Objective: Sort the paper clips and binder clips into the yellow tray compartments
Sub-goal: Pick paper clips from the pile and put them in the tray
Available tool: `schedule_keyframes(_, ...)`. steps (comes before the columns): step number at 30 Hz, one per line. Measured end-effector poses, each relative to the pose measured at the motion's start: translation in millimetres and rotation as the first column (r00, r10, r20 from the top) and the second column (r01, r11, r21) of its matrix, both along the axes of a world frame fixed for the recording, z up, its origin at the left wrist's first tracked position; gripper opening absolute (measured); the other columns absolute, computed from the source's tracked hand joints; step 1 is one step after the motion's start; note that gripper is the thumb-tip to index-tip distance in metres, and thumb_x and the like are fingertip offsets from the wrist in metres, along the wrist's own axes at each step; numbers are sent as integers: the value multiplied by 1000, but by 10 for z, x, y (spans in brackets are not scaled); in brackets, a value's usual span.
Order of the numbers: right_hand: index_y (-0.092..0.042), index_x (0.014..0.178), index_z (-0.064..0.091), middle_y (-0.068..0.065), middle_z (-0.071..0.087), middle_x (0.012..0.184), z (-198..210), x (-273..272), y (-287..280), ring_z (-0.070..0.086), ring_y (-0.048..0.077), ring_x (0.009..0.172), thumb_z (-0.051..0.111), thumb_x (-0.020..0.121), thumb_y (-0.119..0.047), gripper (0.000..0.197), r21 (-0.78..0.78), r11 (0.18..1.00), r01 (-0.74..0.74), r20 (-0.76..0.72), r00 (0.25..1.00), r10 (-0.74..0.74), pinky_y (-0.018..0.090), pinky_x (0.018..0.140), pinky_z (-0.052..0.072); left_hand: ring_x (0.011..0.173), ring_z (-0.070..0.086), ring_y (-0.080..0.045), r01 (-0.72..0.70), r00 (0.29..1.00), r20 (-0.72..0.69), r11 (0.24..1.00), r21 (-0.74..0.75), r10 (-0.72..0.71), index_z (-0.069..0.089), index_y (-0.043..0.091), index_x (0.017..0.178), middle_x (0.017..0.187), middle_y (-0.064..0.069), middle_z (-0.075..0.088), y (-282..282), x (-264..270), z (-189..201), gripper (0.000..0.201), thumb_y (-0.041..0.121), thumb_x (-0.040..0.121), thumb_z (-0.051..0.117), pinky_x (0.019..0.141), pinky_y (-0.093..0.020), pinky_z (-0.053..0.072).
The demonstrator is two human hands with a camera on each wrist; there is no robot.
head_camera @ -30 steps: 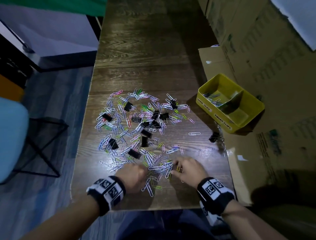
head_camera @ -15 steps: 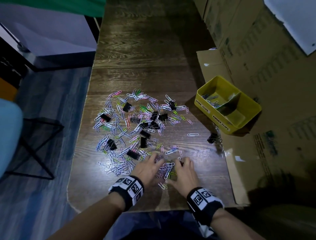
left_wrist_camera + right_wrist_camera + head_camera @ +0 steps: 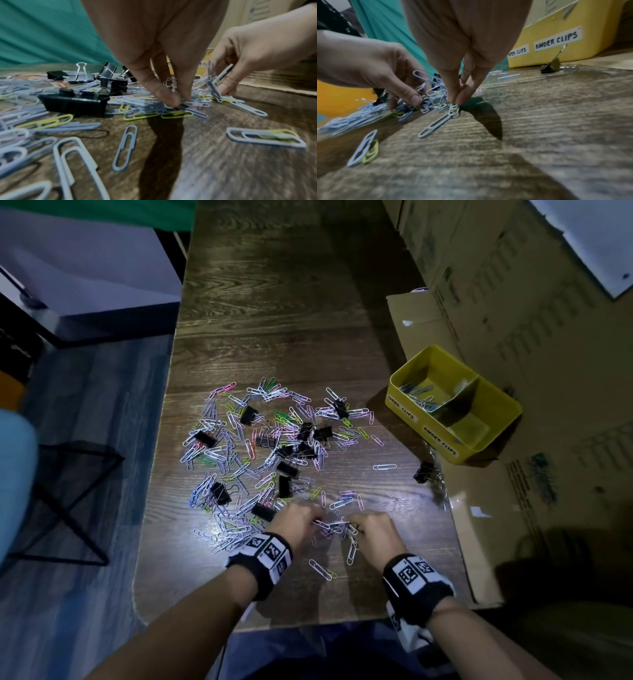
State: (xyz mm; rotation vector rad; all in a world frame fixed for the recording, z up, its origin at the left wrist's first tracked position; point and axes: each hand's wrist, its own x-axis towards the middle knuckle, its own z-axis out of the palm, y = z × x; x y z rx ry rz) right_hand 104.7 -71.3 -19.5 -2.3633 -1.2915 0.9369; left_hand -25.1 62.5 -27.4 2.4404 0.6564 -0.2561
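A loose heap of paper clips, white, pink, green and yellow, is spread over the middle of the dark wooden counter, with black binder clips mixed in among them. At the near edge of the heap both hands work on a small tangled bunch of paper clips. The left hand has thumb and fingertips curled down into the bunch and pinching several clips, so its grip is closed on them. The right hand pinches clips at the other side of the same bunch; in the right wrist view a white clip hangs from its pinched fingertips with its far end on the wood. A few single clips lie apart on the counter just in front of the wrists.

The yellow tray stands at the right, on cardboard beside the counter. It has two compartments, labelled paper clips and binder clips. The paper clip compartment holds a few clips; what lies in the other cannot be made out. One lone binder clip sits on the counter's right edge just before the tray. Both wrists wear black bands with square printed markers.
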Motion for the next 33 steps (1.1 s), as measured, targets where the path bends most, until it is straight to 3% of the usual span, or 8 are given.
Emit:
schedule_keyframes(5, -19, 106, 72, 5, 74, 94, 59, 147, 12, 63, 15, 78, 64, 79, 4, 37, 99, 991, 93, -107, 991, -82, 27, 83, 51, 71, 65, -11, -230, 972, -16, 940, -252, 234, 72, 19, 89, 86, 4, 71, 169, 13, 104, 13, 18, 77, 75, 72, -24, 54)
schedule_keyframes(8, -19, 106, 73, 0, 73, 96, 132, 241, 9, 63, 10, 81, 70, 81, -3, 30, 153, 977, 149, -177, 977, -121, 24, 85, 51, 57, 64, -11, -369, 923, -91, 795, -482, 374, 71, 18, 81, 69, 6, 65, 267, 53, 225, 9, 13, 75, 75, 55, -17, 52)
schedule_keyframes(15, -20, 95, 74, -9, 69, 86, 474, 505, 18, 63, 6, 78, 76, 76, -6, 24, 258, 864, 432, -376, 869, -321, 3, 73, 45, 66, 66, -20, -334, 915, -101, 594, -731, 390, 71, 8, 87, 82, -15, 72, 704, 307, 681, 16, 12, 72, 74, 71, -35, 58)
schedule_keyframes(20, -19, 93, 73, -9, 68, 89, 752, 756, -8, 65, -2, 79, 75, 75, -2, 25, 360, 747, 559, -467, 801, -375, 18, 77, 54, 55, 62, -16, -103, 934, 132, 603, -791, 333, 66, 0, 82, 67, -7, 68, 911, 1053, 1235, 9, -6, 75, 68, 57, -24, 55)
schedule_keyframes(23, -37, 86, 71, -9, 72, 89, 883, 898, -16, 68, 14, 84, 79, 71, -7, 34, 470, 694, 545, -407, 832, -378, 31, 79, 54, 49, 59, -18, -10, 915, 239, 609, -793, 326, 62, -3, 81, 62, -9, 64, 950, 1635, 1426, 11, -10, 75, 67, 52, -27, 51)
schedule_keyframes(27, -41, 82, 70, -12, 72, 86, 1058, 1121, 17, 66, 4, 69, 78, 73, -8, 36, 511, 623, 593, -426, 804, -416, 25, 66, 52, 53, 58, -24, -67, 888, 252, 651, -756, 385, 60, -1, 76, 62, -14, 60, 894, 2438, 1341, 13, -11, 75, 67, 51, -30, 55)
schedule_keyframes(30, -37, 85, 68, -11, 71, 87, 1215, 1282, 109, 69, 10, 75, 76, 74, -4, 36, 538, 559, 631, -460, 776, -433, 26, 72, 56, 64, 63, -29, -149, 901, 214, 732, -665, 378, 65, 6, 75, 68, -14, 64, 799, 2871, 1123, 11, -3, 75, 71, 64, -39, 57)
schedule_keyframes(33, -28, 89, 68, -7, 70, 88, 1273, 1505, 222, 70, 9, 77, 74, 75, 0, 32, 538, 490, 686, -504, 727, -465, 20, 71, 55, 72, 64, -18, -137, 959, 170, 894, -426, 227, 70, 14, 80, 76, -4, 68, 715, 3079, 902, 4, 14, 78, 74, 60, -17, 50)
